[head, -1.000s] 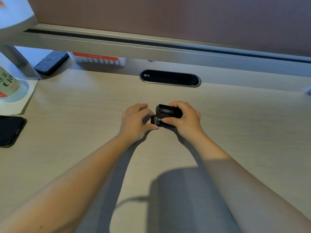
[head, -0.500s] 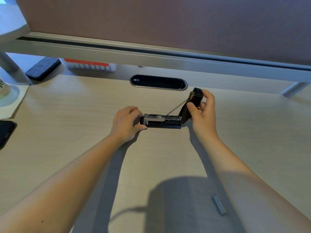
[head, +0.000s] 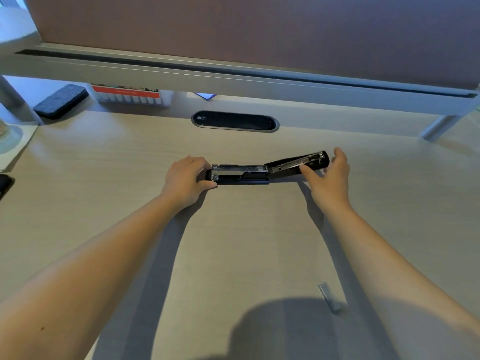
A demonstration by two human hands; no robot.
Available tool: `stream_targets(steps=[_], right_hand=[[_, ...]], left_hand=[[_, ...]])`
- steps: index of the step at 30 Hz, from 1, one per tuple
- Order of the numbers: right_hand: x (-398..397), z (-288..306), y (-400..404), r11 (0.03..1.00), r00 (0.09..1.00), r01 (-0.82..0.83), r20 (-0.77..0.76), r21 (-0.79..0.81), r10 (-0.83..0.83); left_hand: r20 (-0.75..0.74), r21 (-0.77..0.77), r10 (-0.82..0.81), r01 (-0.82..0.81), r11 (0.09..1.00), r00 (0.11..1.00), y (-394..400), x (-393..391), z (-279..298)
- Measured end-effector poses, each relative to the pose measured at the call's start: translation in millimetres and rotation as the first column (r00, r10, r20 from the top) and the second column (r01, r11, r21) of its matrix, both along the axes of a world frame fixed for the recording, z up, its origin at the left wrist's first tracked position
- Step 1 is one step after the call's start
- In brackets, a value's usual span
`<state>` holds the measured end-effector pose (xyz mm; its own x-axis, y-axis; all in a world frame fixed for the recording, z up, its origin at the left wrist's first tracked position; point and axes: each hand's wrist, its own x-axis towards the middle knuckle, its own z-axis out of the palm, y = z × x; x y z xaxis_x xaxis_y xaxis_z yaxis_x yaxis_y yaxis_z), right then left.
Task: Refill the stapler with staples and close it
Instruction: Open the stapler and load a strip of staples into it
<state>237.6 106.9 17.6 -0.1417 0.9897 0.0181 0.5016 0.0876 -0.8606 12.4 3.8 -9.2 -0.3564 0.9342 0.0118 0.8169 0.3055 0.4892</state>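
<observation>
A black stapler point(head: 241, 175) lies on the pale wooden desk, swung fully open. Its metal staple channel point(head: 239, 168) faces up. The lid point(head: 298, 164) is folded back to the right, nearly flat. My left hand point(head: 185, 179) grips the stapler's front end and holds the base down. My right hand point(head: 328, 175) is at the far end of the lid, thumb touching its near side and fingers spread behind it. A strip of staples point(head: 329, 298) lies on the desk near my right forearm, close to the front edge.
An oval cable grommet point(head: 235, 121) sits behind the stapler. At the back left are a dark felt eraser point(head: 61, 101) and a white box with a red label point(head: 130, 96). A black phone point(head: 4, 184) lies at the left edge. A raised shelf point(head: 233, 76) spans the back.
The stapler was closed between both hands a second ago. My right hand swung the lid up and over to the right until it lay nearly flat. The view shifted, revealing the staple strip.
</observation>
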Motion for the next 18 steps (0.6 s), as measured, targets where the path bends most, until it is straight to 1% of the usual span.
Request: stream_targets(steps=[2,4,6,8,11,13,16,18], right_hand=[[8,-1,-14,0.999,1.000,-0.005,0.027,0.048,0.004],[20,-2,-32,0.992,0.995,-0.025,0.098,0.124,0.013],[35,-6,-51,0.984,0.988,-0.061,0.153,0.166,0.036],[50,-16,-68,0.982,0.975,-0.118,0.205,0.148,0.086],[73,-26,-97,0.981,0.946,-0.182,0.284,0.060,0.158],[88,-31,-118,0.976,0.914,-0.210,0.366,0.053,0.177],[105,-35,-145,0.965,0.858,-0.227,0.496,0.130,0.135],[110,-39,-158,0.957,0.848,-0.219,0.522,0.189,0.091]], left_hand=[[-0.001,0.016,0.029,-0.029,0.999,1.000,-5,7,-4],[0.007,0.040,0.052,-0.052,0.998,0.999,-13,17,-6],[0.018,0.062,0.055,-0.056,0.996,0.998,-23,29,-8],[0.021,0.075,0.041,-0.043,0.996,0.999,-34,40,-9],[0.063,0.107,0.031,-0.037,0.994,0.998,-53,56,-12],[0.098,0.135,0.033,-0.046,0.990,0.995,-66,68,-15],[0.122,0.159,0.041,-0.060,0.985,0.992,-85,81,-17],[0.119,0.157,0.044,-0.063,0.986,0.992,-95,88,-18]])
